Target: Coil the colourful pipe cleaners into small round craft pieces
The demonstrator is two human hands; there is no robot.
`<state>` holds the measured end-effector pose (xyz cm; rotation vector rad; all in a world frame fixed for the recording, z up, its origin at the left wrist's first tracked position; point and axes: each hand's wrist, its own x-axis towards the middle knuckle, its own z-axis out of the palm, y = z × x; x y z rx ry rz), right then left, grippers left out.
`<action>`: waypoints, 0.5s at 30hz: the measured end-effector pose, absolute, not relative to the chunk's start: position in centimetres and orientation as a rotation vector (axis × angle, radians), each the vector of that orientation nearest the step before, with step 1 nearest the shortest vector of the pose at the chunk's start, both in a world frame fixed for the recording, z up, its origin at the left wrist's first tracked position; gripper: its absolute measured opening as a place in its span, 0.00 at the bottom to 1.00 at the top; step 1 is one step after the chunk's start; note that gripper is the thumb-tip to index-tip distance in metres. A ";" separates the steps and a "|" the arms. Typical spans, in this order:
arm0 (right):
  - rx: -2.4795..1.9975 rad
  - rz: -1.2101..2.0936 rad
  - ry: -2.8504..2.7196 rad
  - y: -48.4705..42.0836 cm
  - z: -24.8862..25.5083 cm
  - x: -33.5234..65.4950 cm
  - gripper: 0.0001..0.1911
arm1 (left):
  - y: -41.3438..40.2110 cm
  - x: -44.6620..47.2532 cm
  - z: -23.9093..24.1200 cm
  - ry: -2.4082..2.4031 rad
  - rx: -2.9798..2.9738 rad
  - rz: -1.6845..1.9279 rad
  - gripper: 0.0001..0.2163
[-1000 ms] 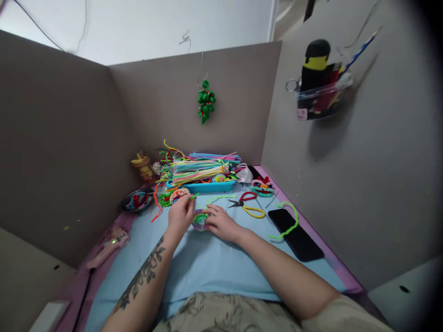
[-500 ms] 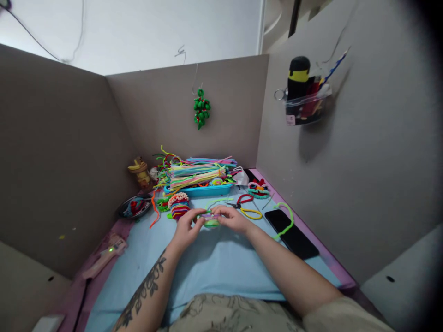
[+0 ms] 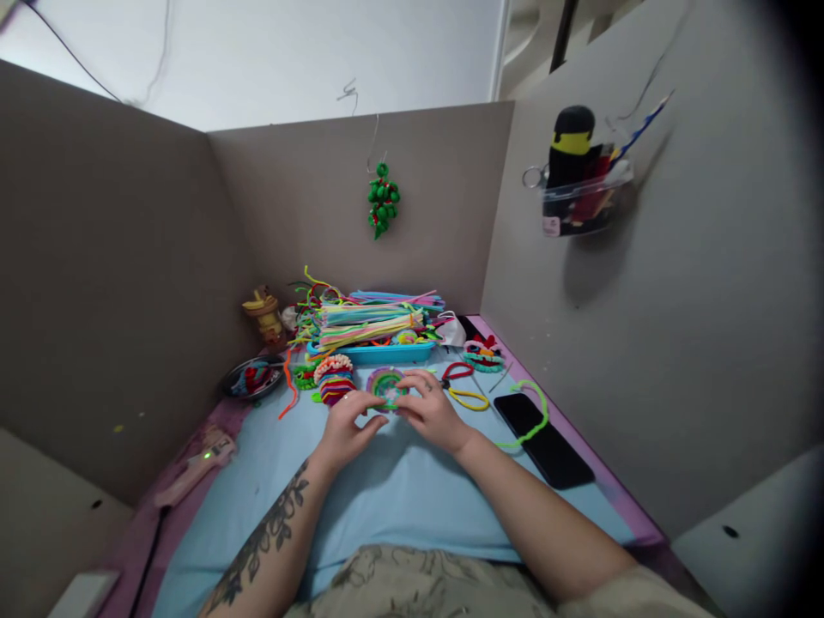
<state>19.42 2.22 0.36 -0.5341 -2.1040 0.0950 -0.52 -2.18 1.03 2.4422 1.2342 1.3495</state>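
A round coiled disc of fuzzy pipe cleaners, purple around green with a paler middle, is tilted up to face me above the blue cloth. My right hand pinches its right and lower edge between thumb and fingers. At the lower left, my left hand has its fingertips against the rim, thumb held apart below. Just left of the disc lies a stack of coiled pipe cleaner pieces in several colours. Red and yellow handled scissors lie beyond my right hand, their blades mostly hidden by it.
A blue tray heaped with pipe cleaners stands at the back. On the right are a black phone with a green pipe cleaner across it. A pink glue gun and dark bowl lie left. Grey panels enclose three sides.
The disc has turned from nearly edge-on to face me. My left thumb and fingers have spread apart, while my right hand has kept its grip. The view has shifted slightly.
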 end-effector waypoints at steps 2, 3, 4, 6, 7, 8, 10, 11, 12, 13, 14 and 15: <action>-0.534 -0.060 -2.090 1.9 0.3 19.2 0.08 | -2.3 -0.4 1.0 1.185 2.453 1.405 0.04; -0.540 -0.112 -2.072 1.7 0.3 19.1 0.08 | -2.3 -0.3 1.0 1.163 2.444 1.437 0.03; -0.553 -0.147 -2.049 1.5 0.3 19.0 0.08 | -2.3 -0.3 1.0 1.145 2.437 1.463 0.04; -0.596 -0.166 -2.012 1.3 0.4 18.9 0.07 | -2.3 -0.2 1.0 1.136 2.439 1.500 0.06; -0.621 -0.154 -2.006 1.3 0.4 18.9 0.07 | -2.3 -0.2 0.9 1.147 2.446 1.510 0.07; -0.645 -0.131 -2.009 1.2 0.4 18.9 0.07 | -2.3 -0.2 0.9 1.162 2.458 1.505 0.07; -0.675 -0.062 -2.030 1.2 0.4 18.9 0.06 | -2.4 -0.1 0.9 1.192 2.481 1.481 0.07; -0.681 -0.014 -2.040 1.3 0.3 18.9 0.06 | -2.4 -0.1 0.9 1.207 2.488 1.464 0.07; -0.681 0.039 -2.046 1.3 0.3 18.9 0.06 | -2.4 -0.1 0.9 1.219 2.492 1.442 0.07; -0.679 0.096 -2.045 1.5 0.2 18.9 0.06 | -2.5 -0.1 0.9 1.229 2.493 1.423 0.07; -0.669 0.153 -2.043 1.6 0.1 18.8 0.06 | -2.5 -0.1 0.9 1.245 2.490 1.404 0.07; -0.659 0.210 -2.039 1.7 -0.1 18.8 0.06 | -2.5 -0.1 0.9 1.267 2.483 1.384 0.06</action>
